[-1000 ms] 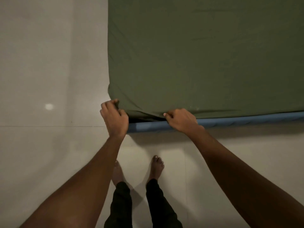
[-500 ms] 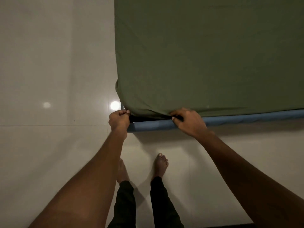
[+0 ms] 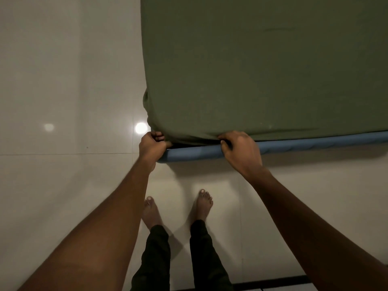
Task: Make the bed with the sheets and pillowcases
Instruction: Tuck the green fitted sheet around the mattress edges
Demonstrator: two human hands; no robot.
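At the bed's near corner: the green sheet lay smooth over the top, its hem wrinkled and gathered at the corner, with the blue mattress showing just below.
Left hand: its fingers were curled tight, the grip closed on the sheet's hem at the very corner.
Right hand: it sat further along the near edge, its grip curled round the hem against the mattress.
Floor: pale glossy tiles carried two light reflections.
Feet: they stood bare near the bed.
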